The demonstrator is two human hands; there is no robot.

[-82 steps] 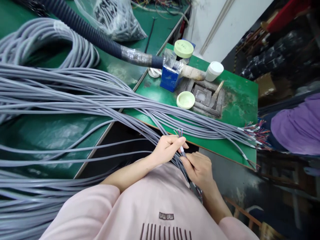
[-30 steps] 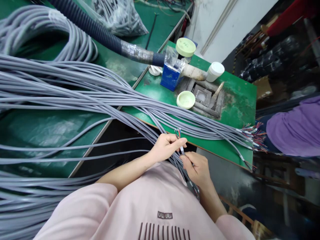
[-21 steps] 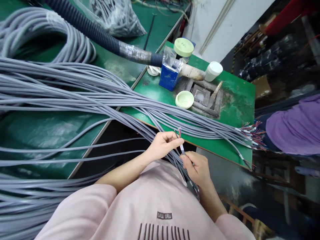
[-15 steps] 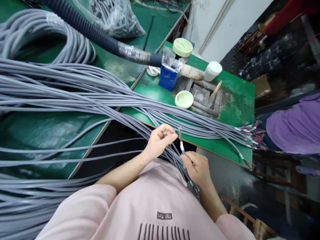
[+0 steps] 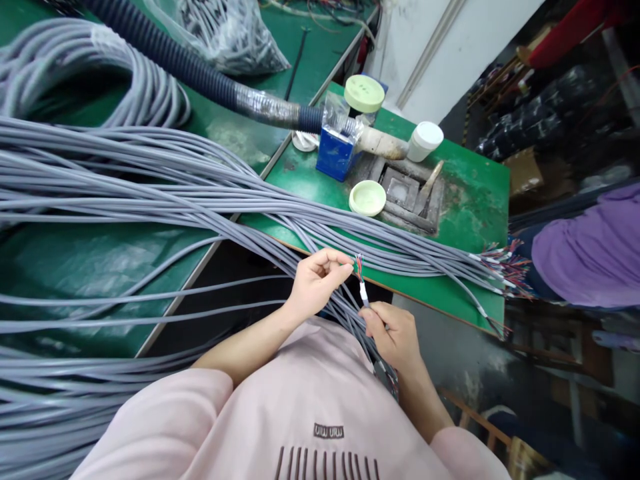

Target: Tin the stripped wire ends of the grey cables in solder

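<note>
My right hand (image 5: 393, 332) is closed around a grey cable (image 5: 367, 303) just below its stripped end. A white band (image 5: 363, 291) wraps the cable there, and thin coloured wires (image 5: 359, 268) fan upward out of it. Thumb and forefinger of my left hand (image 5: 319, 283) are pinched together at the left side of these wires, on what looks like one thin wire; its tip is mostly hidden by the fingers. Behind both hands, a bundle of grey cables (image 5: 320, 213) runs across the bench, with stripped coloured ends (image 5: 510, 267) at the right.
On the green bench (image 5: 470, 200) stand a solder pot (image 5: 400, 192), a pale green dish (image 5: 368, 199), a white tub (image 5: 425, 141) and a blue box (image 5: 333, 155) under a black hose (image 5: 200, 77). Coiled cable (image 5: 160, 93) lies left. A person in a purple top (image 5: 590, 250) is at right.
My left hand has shifted very slightly left, its fingers still pinched beside the coloured wires. My right hand and the cable have barely moved.
</note>
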